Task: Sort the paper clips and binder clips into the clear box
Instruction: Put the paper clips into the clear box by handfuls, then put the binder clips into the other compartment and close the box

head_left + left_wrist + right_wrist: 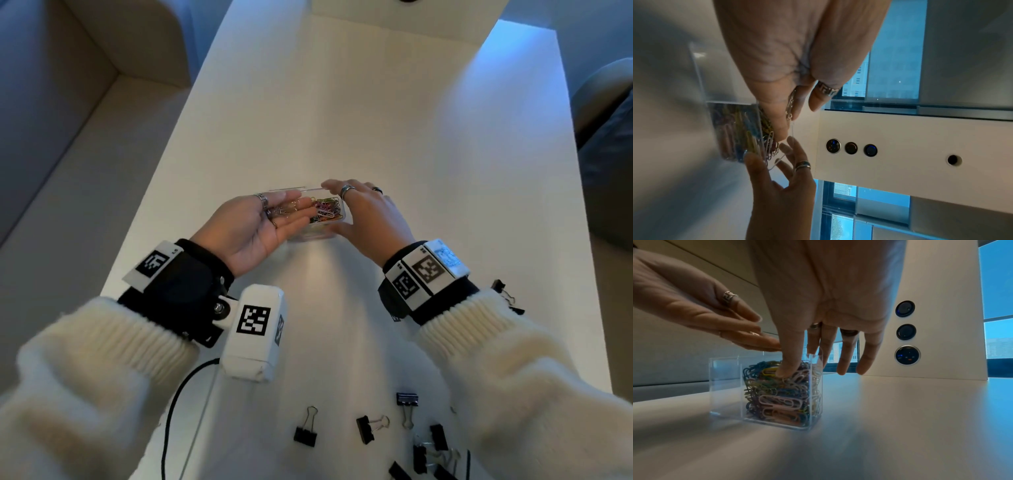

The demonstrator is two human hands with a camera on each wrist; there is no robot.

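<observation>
The clear box (310, 237) (725, 386) stands mid-table on the white table (376, 120). One compartment is packed with coloured paper clips (327, 210) (781, 394) (735, 129); the other looks empty. My left hand (291, 209) (781, 126) lies palm up, tilted over the box rim. Its fingers are straight, and a few silver paper clips (282, 210) (790, 105) rest on them. My right hand (363, 212) (818, 363) holds the box's right end, thumb on the near wall and index finger behind the far corner.
Several black binder clips (306, 431) (407, 401) lie scattered near the table's front edge, and one more (503, 291) sits by my right wrist. A black cable (178, 394) runs off the front left. At the far end a white panel (941, 321) carries round buttons.
</observation>
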